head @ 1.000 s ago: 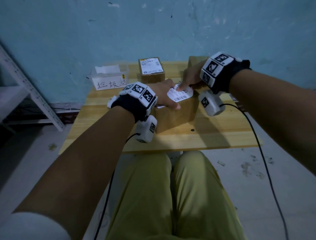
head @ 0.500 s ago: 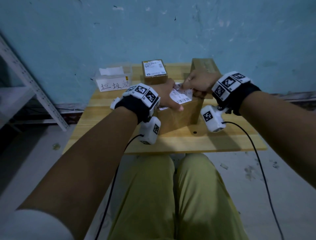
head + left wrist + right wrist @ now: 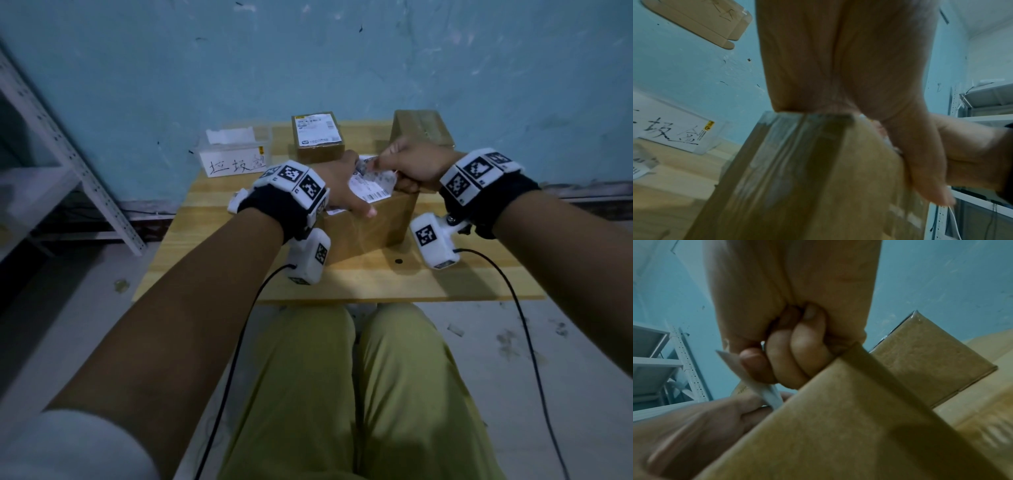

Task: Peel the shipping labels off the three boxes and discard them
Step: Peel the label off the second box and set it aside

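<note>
A brown cardboard box [image 3: 370, 229] stands mid-table with a white shipping label [image 3: 371, 183] on top. My left hand [image 3: 342, 185] lies over the box's top with the thumb stretched along the near edge, pressing it down. My right hand [image 3: 407, 164] pinches the label's far edge between thumb and forefinger; in the right wrist view the label [image 3: 756, 382] curls up off the box [image 3: 838, 426]. A second box [image 3: 317, 137] at the back carries its own label. A third box [image 3: 421, 128] at the back right shows no label on the sides I see.
A clear plastic bin [image 3: 236, 150] with handwritten characters on its front stands at the table's [image 3: 376, 281] back left, paper inside. A grey metal shelf [image 3: 68, 164] stands to the left. The blue wall is right behind the table. Wrist camera cables hang over the front edge.
My right hand has closed on the label's far edge and lifted it, so that end of the label has come up off the box. The left hand has stayed on the box.
</note>
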